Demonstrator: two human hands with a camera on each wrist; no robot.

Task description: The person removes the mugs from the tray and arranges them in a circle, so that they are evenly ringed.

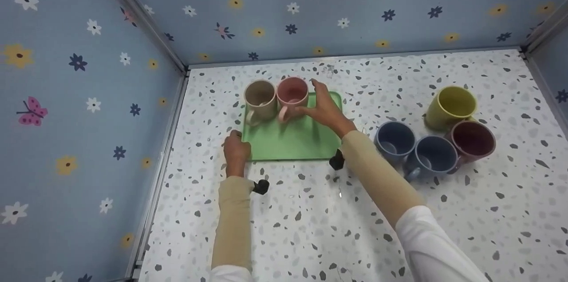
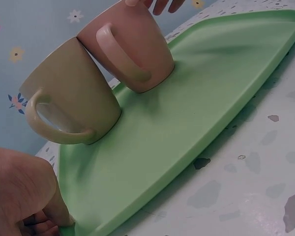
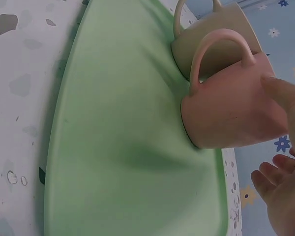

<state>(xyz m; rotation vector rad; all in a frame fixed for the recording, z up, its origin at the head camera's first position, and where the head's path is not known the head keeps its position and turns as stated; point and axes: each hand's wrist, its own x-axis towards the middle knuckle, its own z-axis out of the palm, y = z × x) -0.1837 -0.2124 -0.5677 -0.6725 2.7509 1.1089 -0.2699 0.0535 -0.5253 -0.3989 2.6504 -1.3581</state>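
Head view: we see the right hand (image 1: 326,111) at the pink mug (image 1: 292,94), thumb on its wall, fingers spread loosely, probably seating it beside the beige mug (image 1: 260,100) at the green tray's (image 1: 293,144) far edge; the left hand (image 1: 236,149) pinches the near-left tray corner, likely steadying it on the speckled surface (image 1: 310,211). Four more mugs (image 1: 437,137) cluster at right. Left wrist view: fingers on the tray rim, mostly cut off. Right wrist view: thumb touches the pink mug, grip unclear.
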